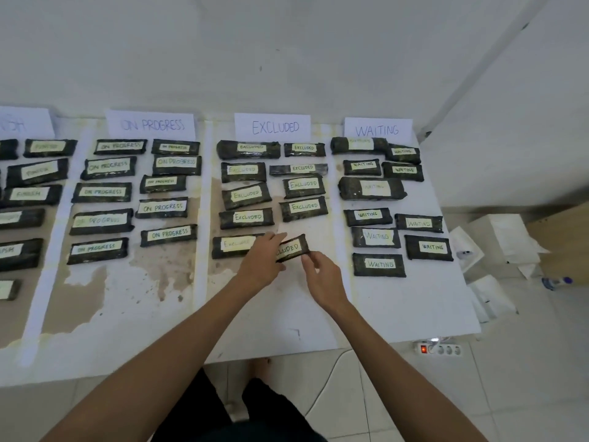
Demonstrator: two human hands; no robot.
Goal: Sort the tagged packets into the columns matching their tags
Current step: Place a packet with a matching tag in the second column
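**White bench (287,330) divided into labelled columns**

The bench stood against a white wall, with a paper sign heading each column. At the near end of the column under the EXCLUDED sign (272,126) was a dark packet (293,248), just right of a neighbouring packet (234,245). The left grip (259,261) curled over its left end, hiding the tag's first letters. The right grip (322,279) pinched its near right corner. Whether it rested on the bench was unclear.

FINISH sign (25,122): cut at left edge | packet (294,248) tag: part-hidden by left hand (259,263)
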